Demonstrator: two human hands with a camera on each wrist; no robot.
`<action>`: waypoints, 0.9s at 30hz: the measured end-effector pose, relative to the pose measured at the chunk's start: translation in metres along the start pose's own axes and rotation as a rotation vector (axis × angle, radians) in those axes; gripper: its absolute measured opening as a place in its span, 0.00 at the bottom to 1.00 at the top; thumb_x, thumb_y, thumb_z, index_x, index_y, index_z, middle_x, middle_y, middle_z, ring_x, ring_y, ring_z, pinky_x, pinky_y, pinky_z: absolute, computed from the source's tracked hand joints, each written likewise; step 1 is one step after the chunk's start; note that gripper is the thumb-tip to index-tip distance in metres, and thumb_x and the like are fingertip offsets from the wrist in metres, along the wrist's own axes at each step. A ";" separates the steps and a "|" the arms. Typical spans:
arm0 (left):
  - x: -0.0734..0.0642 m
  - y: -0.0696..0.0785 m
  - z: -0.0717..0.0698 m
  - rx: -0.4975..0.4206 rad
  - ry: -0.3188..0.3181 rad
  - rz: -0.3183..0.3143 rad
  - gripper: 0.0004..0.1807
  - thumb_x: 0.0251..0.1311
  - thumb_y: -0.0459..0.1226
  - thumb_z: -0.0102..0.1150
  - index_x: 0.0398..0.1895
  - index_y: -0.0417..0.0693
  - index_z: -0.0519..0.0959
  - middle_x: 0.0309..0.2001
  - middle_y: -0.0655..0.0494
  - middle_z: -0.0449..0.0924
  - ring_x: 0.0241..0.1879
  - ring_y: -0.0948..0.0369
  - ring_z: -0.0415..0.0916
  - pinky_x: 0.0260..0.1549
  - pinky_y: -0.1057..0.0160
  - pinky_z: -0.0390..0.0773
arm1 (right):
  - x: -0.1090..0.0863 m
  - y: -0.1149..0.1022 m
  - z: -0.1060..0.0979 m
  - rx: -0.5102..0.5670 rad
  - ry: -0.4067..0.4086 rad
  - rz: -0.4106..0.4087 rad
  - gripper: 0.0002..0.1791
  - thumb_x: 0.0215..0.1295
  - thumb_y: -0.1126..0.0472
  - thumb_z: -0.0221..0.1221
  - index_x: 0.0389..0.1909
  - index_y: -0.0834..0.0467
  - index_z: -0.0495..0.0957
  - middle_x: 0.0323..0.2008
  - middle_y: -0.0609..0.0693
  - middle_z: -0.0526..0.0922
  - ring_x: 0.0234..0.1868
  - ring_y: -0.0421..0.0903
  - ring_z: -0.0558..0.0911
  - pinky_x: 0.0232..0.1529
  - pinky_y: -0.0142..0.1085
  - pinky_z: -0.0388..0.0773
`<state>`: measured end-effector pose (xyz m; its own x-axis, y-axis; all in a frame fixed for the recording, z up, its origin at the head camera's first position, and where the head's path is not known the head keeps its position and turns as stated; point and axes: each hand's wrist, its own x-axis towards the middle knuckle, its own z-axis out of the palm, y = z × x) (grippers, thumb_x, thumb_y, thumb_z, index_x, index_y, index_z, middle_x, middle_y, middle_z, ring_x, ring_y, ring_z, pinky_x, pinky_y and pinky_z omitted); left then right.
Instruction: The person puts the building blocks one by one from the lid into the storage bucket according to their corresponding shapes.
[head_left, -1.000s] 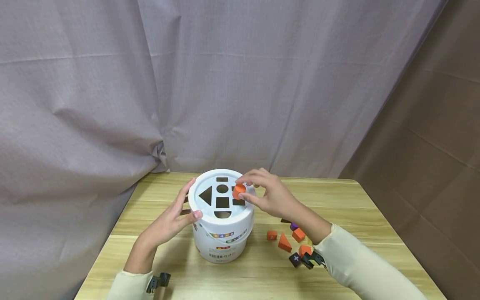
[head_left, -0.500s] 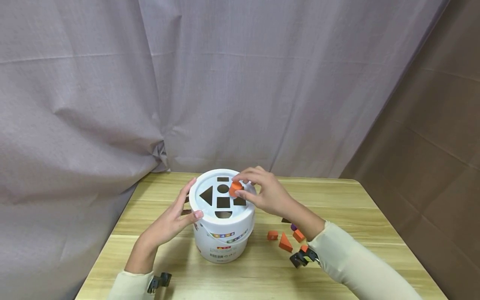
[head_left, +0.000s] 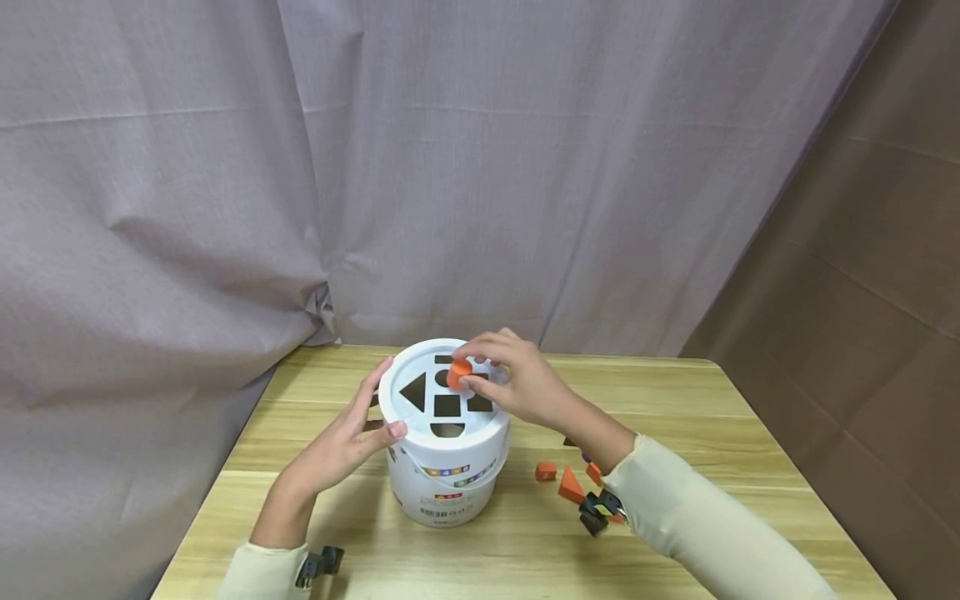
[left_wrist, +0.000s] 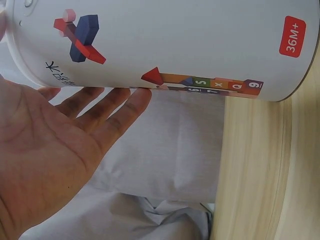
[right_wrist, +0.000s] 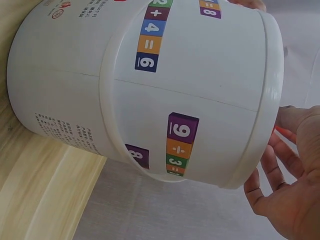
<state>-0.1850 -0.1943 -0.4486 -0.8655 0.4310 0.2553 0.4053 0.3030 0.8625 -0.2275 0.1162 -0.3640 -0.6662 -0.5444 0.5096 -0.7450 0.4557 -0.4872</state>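
A white bucket stands upright on the table, its lid cut with a triangle, a circle, rectangles and other shaped holes. Against the bucket's left side lies my left hand, thumb at the rim and fingers stretched along the wall; the left wrist view shows these fingers nearly straight. My right hand pinches an orange cylinder block between thumb and fingers, just over the lid. The block partly covers the round hole. In the right wrist view the bucket's rim hides most of the block.
Right of the bucket lie an orange cube, an orange triangular block and more coloured blocks, partly hidden by my right forearm and its black wrist camera. A grey curtain hangs behind the wooden table.
My right hand has moved left across the lid with the orange cylinder block, from above the right-hand holes to the round hole. My left hand stays in place on the bucket.
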 end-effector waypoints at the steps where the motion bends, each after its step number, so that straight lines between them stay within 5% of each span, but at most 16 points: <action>1: 0.000 0.000 0.000 -0.002 -0.001 -0.001 0.52 0.78 0.47 0.66 0.91 0.77 0.40 0.85 0.38 0.58 0.72 0.34 0.75 0.64 0.39 0.81 | 0.001 0.000 0.001 -0.003 0.000 -0.002 0.18 0.67 0.62 0.78 0.57 0.54 0.90 0.55 0.48 0.92 0.52 0.57 0.85 0.53 0.47 0.83; 27: 0.004 0.004 0.007 -0.017 -0.019 0.009 0.51 0.80 0.48 0.64 0.92 0.76 0.39 0.86 0.38 0.56 0.72 0.33 0.75 0.66 0.36 0.81 | 0.005 0.007 0.006 -0.059 -0.036 -0.002 0.23 0.67 0.61 0.78 0.62 0.55 0.89 0.61 0.49 0.92 0.54 0.54 0.83 0.56 0.49 0.84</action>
<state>-0.1851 -0.1858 -0.4474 -0.8558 0.4502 0.2548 0.4080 0.2846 0.8675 -0.2358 0.1118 -0.3689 -0.6636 -0.5701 0.4844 -0.7479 0.4942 -0.4431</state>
